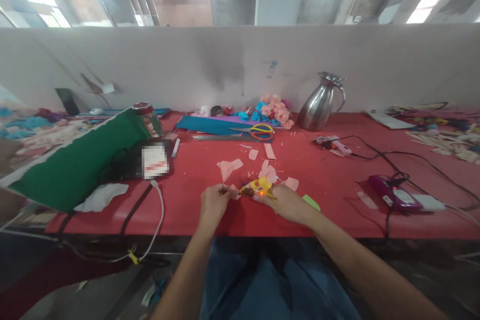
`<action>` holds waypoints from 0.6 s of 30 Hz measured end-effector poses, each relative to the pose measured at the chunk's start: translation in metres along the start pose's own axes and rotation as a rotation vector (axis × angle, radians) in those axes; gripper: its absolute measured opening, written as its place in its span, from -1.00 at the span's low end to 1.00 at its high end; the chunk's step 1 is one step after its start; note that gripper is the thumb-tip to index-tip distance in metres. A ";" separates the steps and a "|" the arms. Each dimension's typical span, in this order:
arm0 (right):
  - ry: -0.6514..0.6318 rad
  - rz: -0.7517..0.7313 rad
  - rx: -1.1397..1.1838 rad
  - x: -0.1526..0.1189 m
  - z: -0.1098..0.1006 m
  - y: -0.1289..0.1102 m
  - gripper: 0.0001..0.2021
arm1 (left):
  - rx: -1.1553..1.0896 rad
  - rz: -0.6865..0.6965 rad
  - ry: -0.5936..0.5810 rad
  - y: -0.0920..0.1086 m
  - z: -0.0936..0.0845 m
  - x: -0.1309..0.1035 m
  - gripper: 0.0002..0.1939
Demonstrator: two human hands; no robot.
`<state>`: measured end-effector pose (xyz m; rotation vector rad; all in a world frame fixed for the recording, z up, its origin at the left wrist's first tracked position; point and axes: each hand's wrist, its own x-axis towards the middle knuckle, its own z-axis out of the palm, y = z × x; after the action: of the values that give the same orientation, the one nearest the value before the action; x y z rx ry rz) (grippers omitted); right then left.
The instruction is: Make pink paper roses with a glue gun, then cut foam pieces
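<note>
My right hand [279, 201] is closed around a yellow hot glue gun [258, 186] with a small red light lit on it. Its dark, stained nozzle points left, toward my left hand [217, 204]. The fingers of that hand pinch a small pink paper piece [234, 192] right by the nozzle; whether paper and nozzle touch, I cannot tell. Loose pink paper petals [229, 168] lie on the red tabletop just beyond both hands. A green scrap [311, 202] rests beside my right wrist.
Scissors [258, 131] lie on blue sheets [210, 125] near pink paper flowers [277, 110]. A steel jug [320, 102] stands behind. To the right are a purple power strip [395, 194] and black cords. A green board [82, 165] and a lidded jar [148, 120] stand left.
</note>
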<state>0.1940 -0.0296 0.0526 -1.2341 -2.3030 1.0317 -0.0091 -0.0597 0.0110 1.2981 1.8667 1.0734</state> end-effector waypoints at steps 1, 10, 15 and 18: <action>0.002 0.005 -0.002 0.000 0.000 0.000 -0.70 | -0.001 0.000 0.001 -0.001 0.000 0.000 -0.85; 0.012 0.008 -0.032 -0.002 -0.002 0.001 -0.68 | -0.016 0.010 -0.001 -0.001 0.000 -0.001 -0.87; 0.039 -0.078 -0.100 -0.001 0.001 0.006 -0.67 | 0.051 0.012 0.034 -0.002 0.000 -0.001 -0.81; 0.035 -0.148 -0.274 -0.004 0.004 0.006 -0.67 | 0.065 0.019 0.014 -0.003 0.000 -0.001 -0.77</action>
<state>0.1977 -0.0327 0.0459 -1.1443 -2.5261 0.6561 -0.0105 -0.0612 0.0088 1.3501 1.9177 1.0418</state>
